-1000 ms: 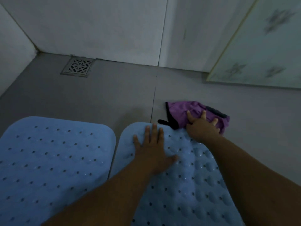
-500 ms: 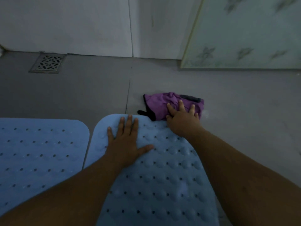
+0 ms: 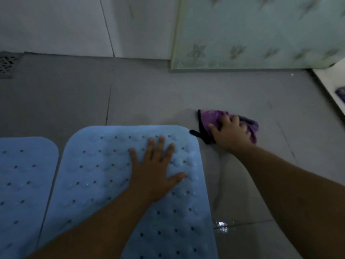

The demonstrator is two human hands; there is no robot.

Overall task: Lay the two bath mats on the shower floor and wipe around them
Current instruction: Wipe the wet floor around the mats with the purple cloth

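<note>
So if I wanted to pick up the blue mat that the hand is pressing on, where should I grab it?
Probably the right-hand mat's far right corner. It lies flat, so slide fingers under that rounded edge from the bare floor side. The left hand must lift first; the right hand and purple cloth sit just beside that corner.
</note>
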